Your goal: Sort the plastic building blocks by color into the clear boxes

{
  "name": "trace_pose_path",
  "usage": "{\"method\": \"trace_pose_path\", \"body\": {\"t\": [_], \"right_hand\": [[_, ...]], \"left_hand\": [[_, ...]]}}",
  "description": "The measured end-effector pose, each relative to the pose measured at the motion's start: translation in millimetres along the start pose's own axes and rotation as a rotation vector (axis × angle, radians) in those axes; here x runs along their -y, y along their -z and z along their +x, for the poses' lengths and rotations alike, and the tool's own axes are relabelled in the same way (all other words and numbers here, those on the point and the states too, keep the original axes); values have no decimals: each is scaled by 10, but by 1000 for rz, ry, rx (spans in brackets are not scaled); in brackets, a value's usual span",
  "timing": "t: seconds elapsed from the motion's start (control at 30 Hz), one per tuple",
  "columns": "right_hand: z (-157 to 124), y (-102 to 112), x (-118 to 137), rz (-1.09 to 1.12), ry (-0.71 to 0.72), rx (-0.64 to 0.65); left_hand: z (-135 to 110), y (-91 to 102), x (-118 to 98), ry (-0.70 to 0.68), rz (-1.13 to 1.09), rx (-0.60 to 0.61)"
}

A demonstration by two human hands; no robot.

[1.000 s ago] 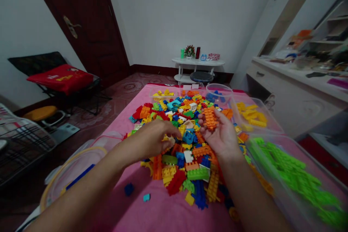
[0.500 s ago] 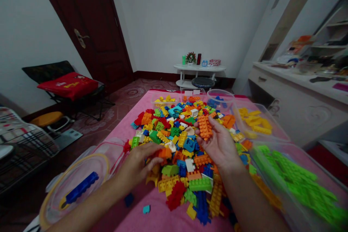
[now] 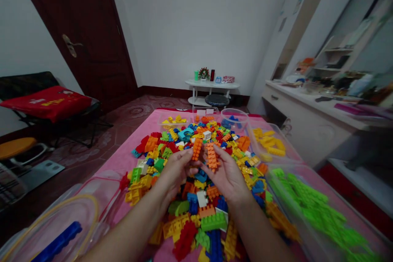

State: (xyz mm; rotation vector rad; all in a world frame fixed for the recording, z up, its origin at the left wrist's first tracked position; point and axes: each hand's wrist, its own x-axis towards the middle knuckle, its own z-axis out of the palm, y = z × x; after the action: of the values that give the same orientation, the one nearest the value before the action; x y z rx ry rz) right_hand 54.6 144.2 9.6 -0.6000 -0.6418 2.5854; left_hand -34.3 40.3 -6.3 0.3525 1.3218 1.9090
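Over the middle of a heap of mixed toy building blocks (image 3: 214,224), my two hands are close together. My left hand (image 3: 178,168) is closed on an orange building block (image 3: 197,149), held upright between thumb and fingers. In my right hand (image 3: 229,174) are orange building blocks (image 3: 211,156), studs facing me; whether it is one piece or several, I cannot tell. The two orange lots are side by side with a small gap. Under the hands lie red, yellow, green, blue and white blocks.
Clear tubs stand round the heap: yellow blocks (image 3: 270,143) and long green blocks (image 3: 319,208) at right, a round tub of blue blocks (image 3: 233,120) behind. At front left, a clear lid with a yellow rim (image 3: 95,206) has a blue strip (image 3: 58,241) by it. A pink cloth (image 3: 123,147) covers the table.
My left hand has risen from the heap with an orange block and come beside my right hand. My right hand has shifted left, still holding its orange piece. The camera view has turned slightly right.
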Motion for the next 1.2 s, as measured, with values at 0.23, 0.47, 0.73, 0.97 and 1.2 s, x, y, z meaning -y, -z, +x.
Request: {"method": "trace_pose_path", "body": {"t": [0.23,0.47,0.73,0.97,1.2], "right_hand": [[52,45,-4,43,24,91],[139,109,70,108,66,-134],[150,137,123,109,89,-149],[168,177,139,119,110,-141],[170,187,93,68,93,-150]], "left_hand": [[220,-121,157,-100,258,-43],[329,-121,284,-485,560,-143],[387,-19,411,-588,778,-120],[331,-27,364,-711,792,-187],[229,-72,258,-910,978,-360]]}}
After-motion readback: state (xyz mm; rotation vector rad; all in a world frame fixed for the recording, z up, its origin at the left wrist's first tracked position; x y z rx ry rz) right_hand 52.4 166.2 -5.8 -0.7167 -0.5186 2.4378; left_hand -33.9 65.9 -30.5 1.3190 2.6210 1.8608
